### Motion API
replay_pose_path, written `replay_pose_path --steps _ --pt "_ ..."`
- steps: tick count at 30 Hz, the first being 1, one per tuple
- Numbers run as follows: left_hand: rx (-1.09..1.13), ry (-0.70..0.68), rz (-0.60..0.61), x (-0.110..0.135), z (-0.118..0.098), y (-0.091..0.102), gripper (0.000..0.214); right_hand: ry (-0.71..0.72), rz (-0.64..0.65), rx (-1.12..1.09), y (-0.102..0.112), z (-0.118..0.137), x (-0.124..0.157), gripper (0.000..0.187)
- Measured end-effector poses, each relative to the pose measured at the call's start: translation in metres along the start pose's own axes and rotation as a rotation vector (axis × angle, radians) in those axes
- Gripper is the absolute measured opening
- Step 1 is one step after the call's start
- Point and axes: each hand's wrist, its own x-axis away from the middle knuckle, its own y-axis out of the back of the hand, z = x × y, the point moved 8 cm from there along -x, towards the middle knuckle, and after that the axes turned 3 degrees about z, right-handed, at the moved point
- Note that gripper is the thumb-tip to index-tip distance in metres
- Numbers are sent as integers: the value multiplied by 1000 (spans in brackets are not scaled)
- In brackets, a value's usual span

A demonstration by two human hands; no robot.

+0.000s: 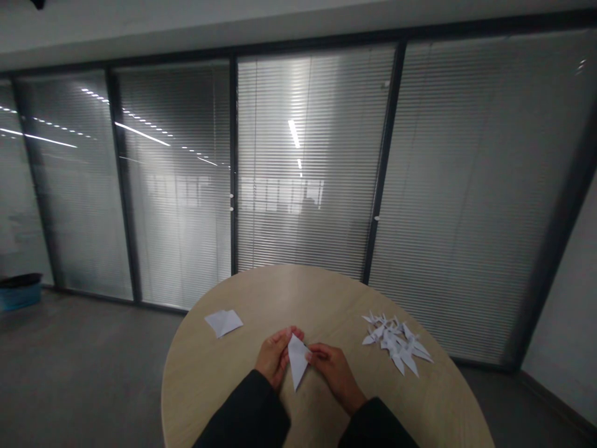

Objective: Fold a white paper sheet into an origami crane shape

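While a folded white paper square point(224, 322) lies apart at far left on the round wooden tabletop point(326, 298), the left hand point(274, 356) pinches a narrow paper triangle point(297, 361) in a tight grip, its long axis pointing toward the person. Fingertips point(311, 353) of the right hand point(334, 373) touch its right edge, but I cannot tell if they grip. Folded paper pieces point(396, 342) lie at right.

1. An office meeting room is indicated by a glass partition point(308, 162) fitted with slatted blinds and dark metal frames.
2. A round wood-veneer table point(298, 292) is placed in front of the partition.
3. A blue bin point(21, 297) is set against the partition's far left end.
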Motion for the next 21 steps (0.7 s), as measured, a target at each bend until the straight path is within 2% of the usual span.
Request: replay_pose_path --steps 10,21 --pt "-150 -205 -79 1 -12 4 35 -24 7 36 -3 -3 1 39" --pt "-216 -247 -57 4 -15 -3 37 -22 -10 104 -7 0 2 40"
